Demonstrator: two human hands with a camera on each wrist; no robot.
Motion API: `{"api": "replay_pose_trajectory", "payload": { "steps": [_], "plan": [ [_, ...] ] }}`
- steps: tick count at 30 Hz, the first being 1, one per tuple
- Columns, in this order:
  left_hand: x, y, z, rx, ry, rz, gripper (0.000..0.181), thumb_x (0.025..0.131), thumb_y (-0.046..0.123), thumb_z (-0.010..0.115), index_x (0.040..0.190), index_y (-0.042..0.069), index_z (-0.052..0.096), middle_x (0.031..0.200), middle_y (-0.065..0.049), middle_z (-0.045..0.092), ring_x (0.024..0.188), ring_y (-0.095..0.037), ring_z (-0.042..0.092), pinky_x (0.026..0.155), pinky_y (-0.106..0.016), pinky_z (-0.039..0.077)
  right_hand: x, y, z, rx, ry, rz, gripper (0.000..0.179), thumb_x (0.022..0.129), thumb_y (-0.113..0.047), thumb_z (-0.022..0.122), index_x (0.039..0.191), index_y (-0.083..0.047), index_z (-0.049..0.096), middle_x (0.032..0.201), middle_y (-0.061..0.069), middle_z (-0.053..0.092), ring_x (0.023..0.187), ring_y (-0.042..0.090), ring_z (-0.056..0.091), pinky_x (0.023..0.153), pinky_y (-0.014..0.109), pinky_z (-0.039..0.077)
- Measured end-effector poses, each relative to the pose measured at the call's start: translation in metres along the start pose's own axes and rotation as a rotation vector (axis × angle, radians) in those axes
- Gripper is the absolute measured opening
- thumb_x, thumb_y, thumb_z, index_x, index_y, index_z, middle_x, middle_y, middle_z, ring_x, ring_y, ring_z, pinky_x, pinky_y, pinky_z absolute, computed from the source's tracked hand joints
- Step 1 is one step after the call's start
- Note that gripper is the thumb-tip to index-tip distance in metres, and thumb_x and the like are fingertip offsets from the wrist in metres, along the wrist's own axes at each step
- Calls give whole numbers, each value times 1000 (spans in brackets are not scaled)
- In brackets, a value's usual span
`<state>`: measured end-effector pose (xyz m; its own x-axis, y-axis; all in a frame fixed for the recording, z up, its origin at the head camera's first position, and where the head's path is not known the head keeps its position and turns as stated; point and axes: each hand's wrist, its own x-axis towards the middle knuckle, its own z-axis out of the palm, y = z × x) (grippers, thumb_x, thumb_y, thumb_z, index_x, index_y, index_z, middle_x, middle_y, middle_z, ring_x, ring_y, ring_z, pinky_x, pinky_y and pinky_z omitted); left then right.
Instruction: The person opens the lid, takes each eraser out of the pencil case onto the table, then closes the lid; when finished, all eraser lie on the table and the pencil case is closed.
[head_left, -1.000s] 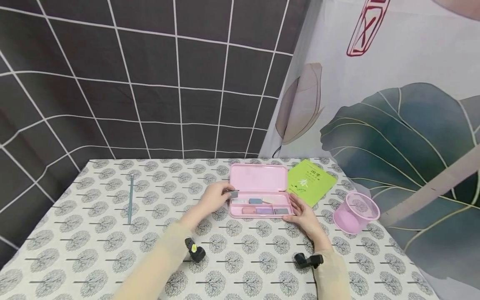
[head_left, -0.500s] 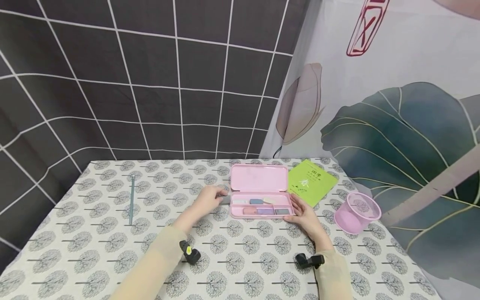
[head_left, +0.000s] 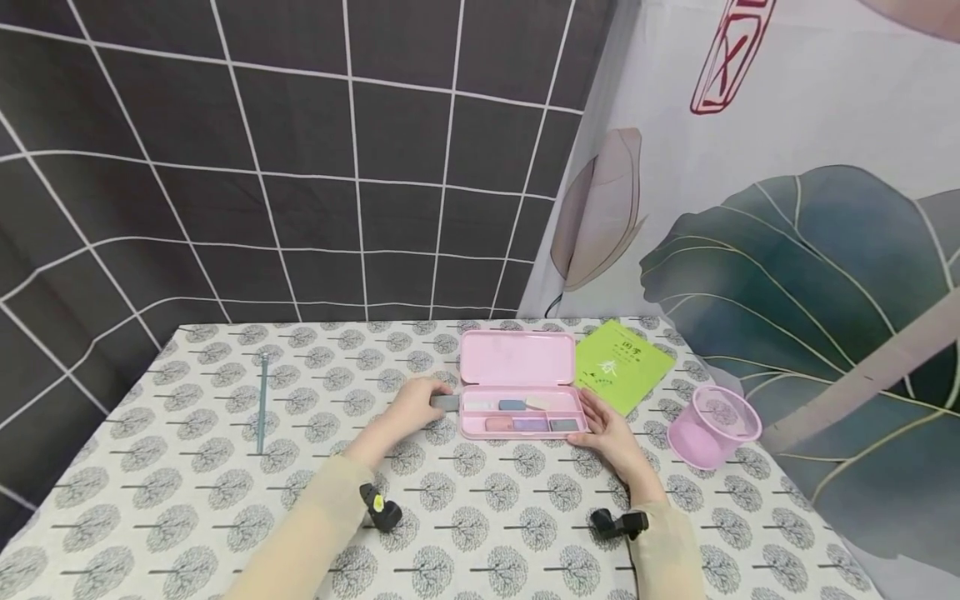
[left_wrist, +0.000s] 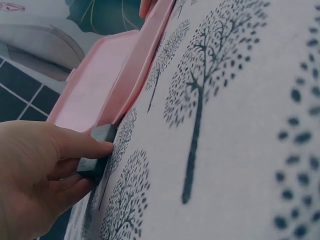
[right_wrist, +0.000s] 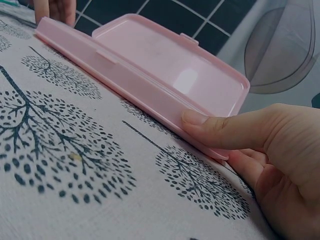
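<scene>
An open pink pencil case (head_left: 517, 358) lies on the table with its lid tipped back. My left hand (head_left: 412, 405) pinches a grey block like an eraser (left_wrist: 102, 134) between thumb and fingers, low over the cloth at the case's left end. At the opposite end, my right hand (head_left: 612, 435) grips the case's corner, thumb (right_wrist: 205, 122) on the front wall and fingers at the side. Inside the case sit a white piece (head_left: 480, 406), a blue-and-cream eraser (head_left: 513, 405), and pink (head_left: 498, 423), purple (head_left: 531, 424) and grey (head_left: 564, 424) blocks in the front compartments.
A green booklet (head_left: 626, 367) lies behind the case to the right. Farther right stands a pink mesh pen cup (head_left: 705, 433). A blue-grey pencil (head_left: 262, 404) rests on the tree-patterned tablecloth (head_left: 180, 467) at left. A dark checked curtain (head_left: 300, 167) hangs behind.
My left hand has carried the grey block from over the case's left end, leftward and down to just beside it. My right hand has stayed on the case's right end.
</scene>
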<state>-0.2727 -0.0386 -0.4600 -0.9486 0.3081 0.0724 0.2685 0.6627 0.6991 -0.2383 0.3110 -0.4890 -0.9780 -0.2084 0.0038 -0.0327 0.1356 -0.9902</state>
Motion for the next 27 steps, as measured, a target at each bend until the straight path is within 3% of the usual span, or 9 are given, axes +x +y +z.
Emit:
{"api": "replay_pose_trajectory", "payload": {
  "steps": [7,13,20,27],
  "plan": [
    [0,0,2,9,3,-15,34,79,1,72,113,3,69,119,-17,67,112,-33,62,102,-47,50,-1,-2,1,-11,8,16,96,78,12,70,152,8,10,160,27,12,148,40,17,104,9,34],
    [1,0,2,31,3,-16,33,79,4,73,112,4,70,111,-14,65,108,-31,60,101,-49,48,-1,-4,2,-21,10,20,96,78,11,70,153,8,10,160,27,11,148,40,17,104,8,33],
    [3,0,1,32,-18,-25,41,82,7,72,123,3,64,118,-14,64,114,-31,60,105,-46,48,-1,-3,2,-14,13,27,96,78,12,70,153,7,9,161,26,11,148,39,16,104,8,33],
    [6,20,4,20,63,19,35,86,7,68,121,5,64,122,-15,63,112,-30,61,99,-45,52,-1,-4,2,8,14,33,97,77,13,70,153,8,9,161,25,11,148,39,16,104,8,33]
  ]
}}
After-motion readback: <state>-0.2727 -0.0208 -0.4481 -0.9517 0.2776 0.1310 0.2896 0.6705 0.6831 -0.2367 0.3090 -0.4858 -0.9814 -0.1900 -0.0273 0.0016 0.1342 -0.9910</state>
